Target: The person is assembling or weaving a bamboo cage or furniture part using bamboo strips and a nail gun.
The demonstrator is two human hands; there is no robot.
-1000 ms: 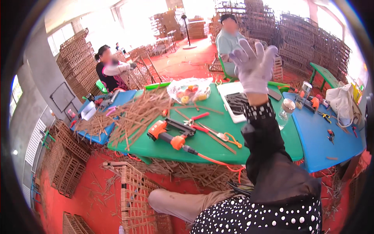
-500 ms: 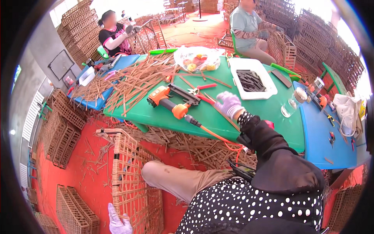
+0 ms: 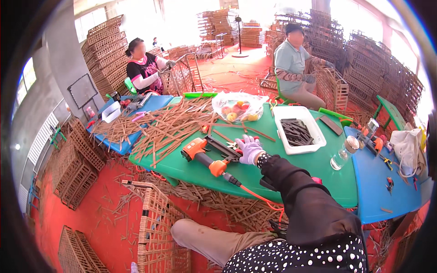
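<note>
My right hand (image 3: pixel 250 150), in a pale purple glove, is over the green table with its fingers apart. It reaches to the red-handled pliers (image 3: pixel 234 146), which it partly covers. Whether it touches them I cannot tell. Just left of it lies an orange and black nail gun (image 3: pixel 205 154) with an orange air hose (image 3: pixel 255 194). Only a sliver of my left hand (image 3: pixel 134 267) shows at the bottom edge, beside the woven rattan frame (image 3: pixel 152 227) that stands against my knee; its fingers are hidden.
Loose brown strips (image 3: pixel 168 123) cover the green table's (image 3: pixel 291 168) left part. Bagged fruit (image 3: pixel 239 109), a white tray (image 3: pixel 300 151) of dark strips and a glass jar (image 3: pixel 342 157) stand beyond. A blue table (image 3: pixel 387 182) adjoins at right. Two people sit opposite with woven frames.
My right hand has moved left and nearer, to the pliers beside the nail gun. My left hand has almost left the view at the bottom. The view has tilted up.
</note>
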